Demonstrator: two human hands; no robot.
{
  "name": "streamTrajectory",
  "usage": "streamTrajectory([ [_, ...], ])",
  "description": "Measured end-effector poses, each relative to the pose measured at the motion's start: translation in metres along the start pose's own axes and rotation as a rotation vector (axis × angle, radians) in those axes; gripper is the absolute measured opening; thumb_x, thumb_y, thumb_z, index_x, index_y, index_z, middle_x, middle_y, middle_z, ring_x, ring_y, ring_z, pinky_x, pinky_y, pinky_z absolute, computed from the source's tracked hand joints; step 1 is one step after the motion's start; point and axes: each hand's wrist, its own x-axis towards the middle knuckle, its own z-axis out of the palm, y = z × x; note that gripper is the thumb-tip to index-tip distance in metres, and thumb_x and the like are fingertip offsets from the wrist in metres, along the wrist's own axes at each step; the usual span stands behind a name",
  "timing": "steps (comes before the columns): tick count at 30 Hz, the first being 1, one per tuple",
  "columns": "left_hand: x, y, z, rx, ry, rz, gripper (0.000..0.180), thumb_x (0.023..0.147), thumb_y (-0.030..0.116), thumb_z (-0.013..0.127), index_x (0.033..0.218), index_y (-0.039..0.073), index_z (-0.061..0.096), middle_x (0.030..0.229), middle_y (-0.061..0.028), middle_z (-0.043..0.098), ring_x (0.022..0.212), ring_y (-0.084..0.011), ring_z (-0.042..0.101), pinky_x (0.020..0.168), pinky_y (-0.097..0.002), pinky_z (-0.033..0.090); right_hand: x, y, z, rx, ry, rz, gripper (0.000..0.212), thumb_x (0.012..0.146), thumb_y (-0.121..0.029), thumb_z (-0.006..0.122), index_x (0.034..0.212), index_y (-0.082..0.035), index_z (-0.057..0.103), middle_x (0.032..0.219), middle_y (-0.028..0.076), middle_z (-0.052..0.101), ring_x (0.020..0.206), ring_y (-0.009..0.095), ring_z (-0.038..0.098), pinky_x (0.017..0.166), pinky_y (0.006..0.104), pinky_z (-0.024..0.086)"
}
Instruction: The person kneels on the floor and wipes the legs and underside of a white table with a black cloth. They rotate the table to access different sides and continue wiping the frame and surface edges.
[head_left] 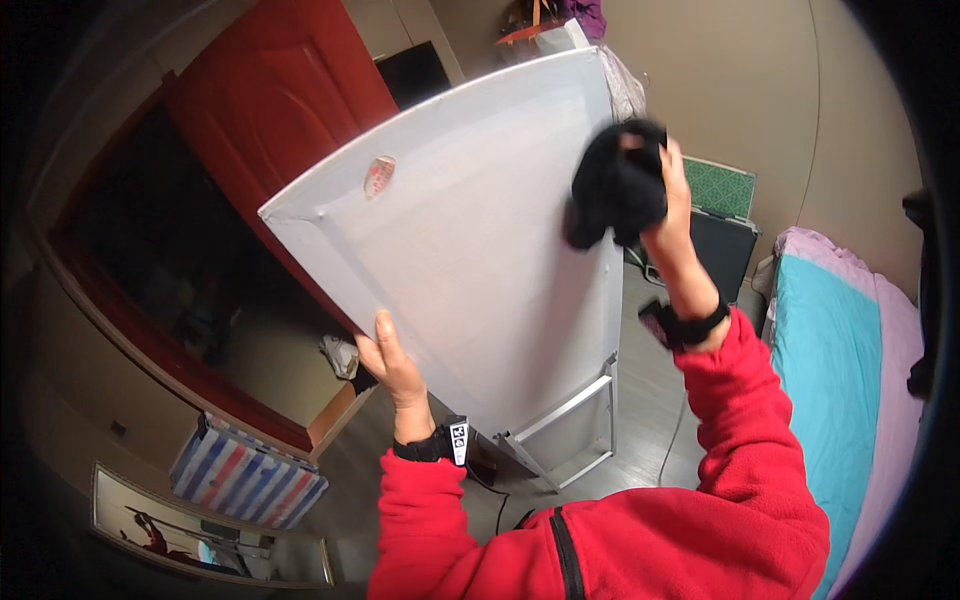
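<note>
A large white folding table (470, 270) stands tilted up in front of me, its broad flat face turned toward me. At its lower end is a white metal leg frame (570, 425), and an oval sticker (379, 177) shows near the upper left. My left hand (396, 372) is closed on the table's left edge, thumb on the face, other fingers mostly hidden behind. In my right hand (672, 205) is a bunched black cloth (618, 185), which lies against the table near its right edge. The cloth is slightly blurred and hides some of the fingers.
A bed (825, 350) with turquoise and pink bedding runs along the right. On the left are a red door (285, 90), a striped bag (250, 470) and a mirror (130, 505). Behind the table stand a green patterned board (718, 187) and a dark panel (725, 250).
</note>
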Motion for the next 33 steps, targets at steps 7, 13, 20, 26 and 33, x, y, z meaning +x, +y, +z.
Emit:
streamTrajectory([
  [7, -0.006, 0.009, -0.002, 0.018, -0.026, -0.125, 0.038, 0.101, 0.021, 0.052, 0.126, -0.006, 0.053, 0.120, -0.0107, 0.059, 0.106, -0.0171, 0.054, 0.094, -0.0323, 0.043, 0.088, -0.090, 0.090, -0.275, 0.209, -0.250, 0.033, 0.071, -0.022, 0.076, 0.099, -0.005, 0.070, 0.116, 0.024, 0.059, 0.103, 0.044, 0.055, 0.090, 0.0456, 0.047],
  [13, 0.002, 0.011, 0.003, -0.056, -0.075, -0.001, 0.046, 0.099, 0.024, 0.058, 0.133, -0.007, 0.048, 0.129, -0.0138, 0.058, 0.113, -0.0226, 0.058, 0.097, -0.0348, 0.046, 0.005, -0.149, 0.134, -0.099, -0.476, -0.764, 0.019, 0.066, -0.025, 0.069, 0.084, -0.017, 0.066, 0.124, 0.008, 0.056, 0.111, 0.030, 0.052, 0.087, 0.0446, 0.041],
  [20, 0.000, 0.014, 0.005, -0.034, -0.030, 0.009, 0.042, 0.100, 0.018, 0.054, 0.132, -0.009, 0.049, 0.125, -0.0170, 0.061, 0.112, -0.0237, 0.057, 0.097, -0.0359, 0.045, 0.031, -0.143, 0.128, -0.227, -0.494, -0.906, 0.017, 0.071, -0.024, 0.066, 0.086, -0.019, 0.072, 0.130, 0.009, 0.053, 0.116, 0.028, 0.051, 0.088, 0.0433, 0.042],
  [26, -0.006, 0.010, 0.004, -0.051, 0.011, -0.026, 0.030, 0.100, 0.018, 0.055, 0.115, -0.007, 0.055, 0.105, -0.0117, 0.065, 0.090, -0.0151, 0.058, 0.082, -0.0303, 0.047, 0.096, -0.096, 0.091, -0.440, -0.126, -0.624, 0.030, 0.070, -0.019, 0.073, 0.100, -0.018, 0.073, 0.124, 0.013, 0.057, 0.113, 0.035, 0.055, 0.091, 0.0444, 0.045],
  [33, -0.003, 0.004, 0.004, 0.112, 0.077, 0.039, 0.030, 0.099, 0.022, 0.059, 0.087, -0.004, 0.051, 0.077, -0.0085, 0.061, 0.069, -0.0133, 0.051, 0.063, -0.0318, 0.045, 0.087, -0.015, 0.010, -0.699, -0.074, 0.142, 0.044, 0.081, -0.015, 0.070, 0.125, -0.015, 0.065, 0.123, 0.021, 0.058, 0.113, 0.040, 0.057, 0.099, 0.0448, 0.047],
])
